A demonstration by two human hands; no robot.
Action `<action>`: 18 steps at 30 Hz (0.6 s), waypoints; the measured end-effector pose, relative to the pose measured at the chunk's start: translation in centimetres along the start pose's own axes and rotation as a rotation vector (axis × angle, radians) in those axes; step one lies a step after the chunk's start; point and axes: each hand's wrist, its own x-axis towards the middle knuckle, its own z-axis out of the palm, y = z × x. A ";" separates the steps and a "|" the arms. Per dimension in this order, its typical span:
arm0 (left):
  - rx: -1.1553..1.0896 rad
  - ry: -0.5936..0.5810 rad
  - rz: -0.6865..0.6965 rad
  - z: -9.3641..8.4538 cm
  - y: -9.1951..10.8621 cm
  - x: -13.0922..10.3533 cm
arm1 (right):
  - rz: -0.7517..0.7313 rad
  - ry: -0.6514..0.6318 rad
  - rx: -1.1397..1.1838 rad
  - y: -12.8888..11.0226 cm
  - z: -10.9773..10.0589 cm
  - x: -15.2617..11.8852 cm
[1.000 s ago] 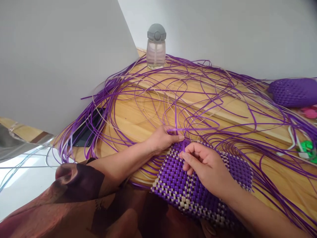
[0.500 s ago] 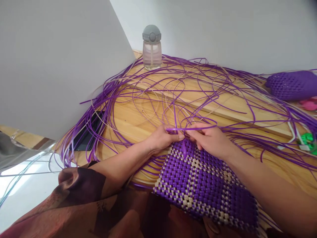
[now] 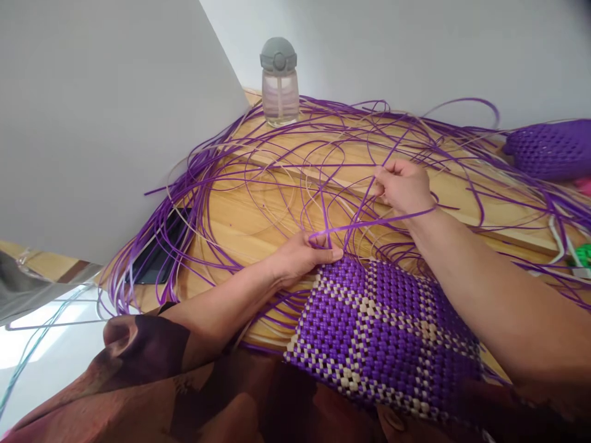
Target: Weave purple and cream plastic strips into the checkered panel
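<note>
A woven panel (image 3: 397, 332) of purple and cream plastic strips lies at the table's near edge, against the dark patterned clothing. My left hand (image 3: 310, 253) pinches the panel's upper left edge, its thumb on the weave, with a purple strip looped over the fingers. Up and to the right, my right hand (image 3: 402, 183) is closed on a purple strip (image 3: 362, 212) that runs taut from that edge. Another purple strip (image 3: 369, 223) crosses from the left hand to the right wrist. Loose purple and cream strips fan out beyond the panel.
A clear bottle with a grey lid (image 3: 279, 83) stands at the back by the wall. A dark flat device (image 3: 164, 246) lies under strips at left. A purple perforated piece (image 3: 551, 147) and a green object (image 3: 585, 253) are at right. A grey panel (image 3: 115, 123) rises at left.
My right hand has moved up and away from the woven edge, drawing a purple strip out straight. The small loop on the weave is gone. My left hand keeps its place.
</note>
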 end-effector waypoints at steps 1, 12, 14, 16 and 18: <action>-0.020 -0.019 -0.020 0.1 0.0 0.0 | 0.028 -0.023 0.054 -0.4 0.2 -0.1; 0.064 0.038 0.081 0.5 -0.4 -0.1 | 0.326 -0.156 0.211 -2.2 1.4 2.6; 0.093 -0.064 0.032 -0.2 0.3 -0.2 | 0.323 -0.218 0.178 -2.1 -0.4 2.5; 0.133 -0.228 -0.064 -1.0 1.2 -0.2 | 0.326 -0.284 0.123 -2.3 -3.3 1.7; 0.176 -0.296 -0.104 -1.6 1.9 -0.1 | 0.253 -0.214 -0.053 -2.5 -6.5 0.3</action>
